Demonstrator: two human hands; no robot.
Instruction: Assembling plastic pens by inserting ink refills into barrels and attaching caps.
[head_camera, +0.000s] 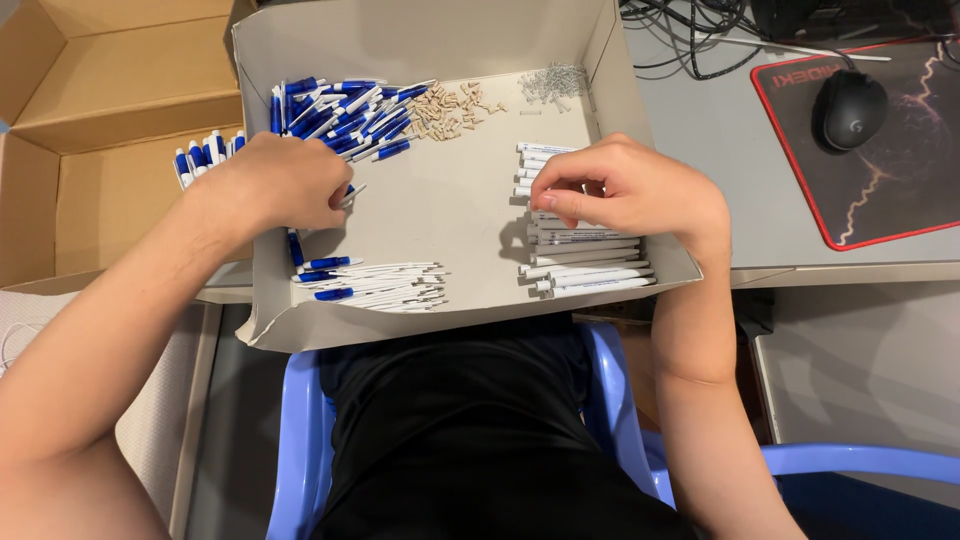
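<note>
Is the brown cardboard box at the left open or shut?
Open. The brown cardboard box has its flaps spread outward, and its bare inner walls and floor show; no contents are visible inside.

The light is even and fairly bright, coming from above and throwing soft, short shadows under the left hand (285, 185) and right hand (630, 190) onto the pale tray (450, 210). There is no glare (the black mouse (850, 108) shows only a faint sheen). Focus is sharp across the middle; straight edges bow slightly toward the corners.
</note>
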